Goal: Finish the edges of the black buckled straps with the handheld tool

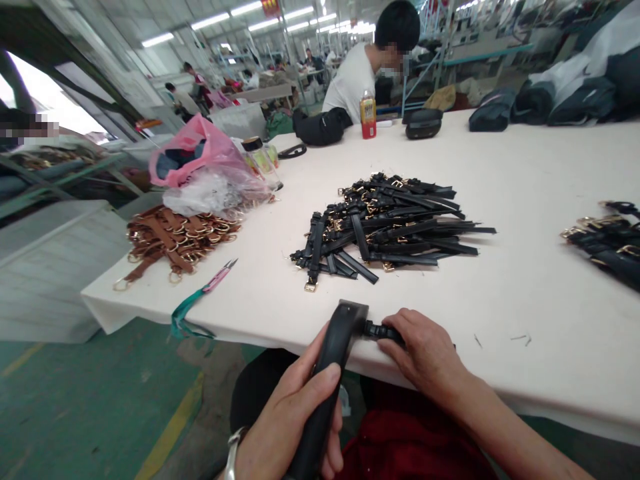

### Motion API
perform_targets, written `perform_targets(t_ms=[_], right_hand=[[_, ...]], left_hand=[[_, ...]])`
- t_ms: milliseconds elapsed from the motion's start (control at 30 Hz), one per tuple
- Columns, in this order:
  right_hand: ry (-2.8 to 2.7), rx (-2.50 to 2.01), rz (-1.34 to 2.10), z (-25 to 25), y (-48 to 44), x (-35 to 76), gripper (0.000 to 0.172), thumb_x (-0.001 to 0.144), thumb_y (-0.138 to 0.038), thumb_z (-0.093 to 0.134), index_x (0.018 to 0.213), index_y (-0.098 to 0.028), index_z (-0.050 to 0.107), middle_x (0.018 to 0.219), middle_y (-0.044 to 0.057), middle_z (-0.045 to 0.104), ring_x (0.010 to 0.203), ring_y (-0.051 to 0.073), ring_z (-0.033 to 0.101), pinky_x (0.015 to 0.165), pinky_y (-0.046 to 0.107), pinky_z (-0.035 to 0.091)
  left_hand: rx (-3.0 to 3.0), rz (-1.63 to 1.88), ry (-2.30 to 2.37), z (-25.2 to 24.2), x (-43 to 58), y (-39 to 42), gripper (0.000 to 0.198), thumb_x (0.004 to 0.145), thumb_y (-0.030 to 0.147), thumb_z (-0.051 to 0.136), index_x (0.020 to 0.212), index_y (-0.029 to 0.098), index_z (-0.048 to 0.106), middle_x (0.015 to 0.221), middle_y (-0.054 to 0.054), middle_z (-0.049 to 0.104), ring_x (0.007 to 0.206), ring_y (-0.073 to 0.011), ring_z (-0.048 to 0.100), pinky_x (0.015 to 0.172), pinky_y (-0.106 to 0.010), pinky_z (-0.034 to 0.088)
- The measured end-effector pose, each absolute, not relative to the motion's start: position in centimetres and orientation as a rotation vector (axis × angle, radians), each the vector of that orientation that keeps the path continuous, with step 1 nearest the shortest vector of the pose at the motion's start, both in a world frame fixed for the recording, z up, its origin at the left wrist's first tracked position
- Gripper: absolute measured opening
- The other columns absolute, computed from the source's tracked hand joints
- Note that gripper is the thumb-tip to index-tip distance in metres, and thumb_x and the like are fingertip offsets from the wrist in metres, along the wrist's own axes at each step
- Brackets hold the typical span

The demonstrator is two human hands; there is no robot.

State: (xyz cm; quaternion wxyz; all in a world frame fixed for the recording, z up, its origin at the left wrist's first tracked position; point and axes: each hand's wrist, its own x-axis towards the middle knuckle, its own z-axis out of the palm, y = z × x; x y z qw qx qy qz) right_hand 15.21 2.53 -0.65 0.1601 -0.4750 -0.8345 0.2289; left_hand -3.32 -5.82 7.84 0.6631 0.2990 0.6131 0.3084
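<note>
My left hand (300, 407) is closed round a black handheld tool (330, 367), a thick smooth grip with a squared, angled head. What kind of tool it is I cannot make out. At the table's front edge my right hand (425, 347) pinches a short black strap (383, 331). The strap's left end touches or almost touches the tool's head; its other end is hidden under my fingers. Beyond both hands lies a heap of black straps (400, 227) with gold buckles.
Brown straps with metal rings (175, 237) are piled at the left, beside a pink plastic bag (205, 150). Thread snips (220, 277) with a green ribbon lie nearer. More black straps (613, 243) are at the right. A drink bottle (368, 117) stands before a person in white.
</note>
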Motion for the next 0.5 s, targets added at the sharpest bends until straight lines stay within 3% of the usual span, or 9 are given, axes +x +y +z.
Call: perform_targets(t_ms=[500], right_hand=[[-2.429, -1.408, 0.653, -0.8, 3.2, 13.9, 0.02, 0.086, -0.037, 0.051, 0.095, -0.024, 0.064, 0.084, 0.002, 0.062, 0.076, 0.017, 0.06, 0.064, 0.026, 0.037]], left_hand=[[0.678, 0.706, 1.355, 7.1, -3.7, -5.7, 0.063, 0.089, 0.045, 0.043, 0.142, 0.031, 0.012, 0.055, 0.002, 0.061, 0.038, -0.0172, 0.061, 0.036, -0.022, 0.044]])
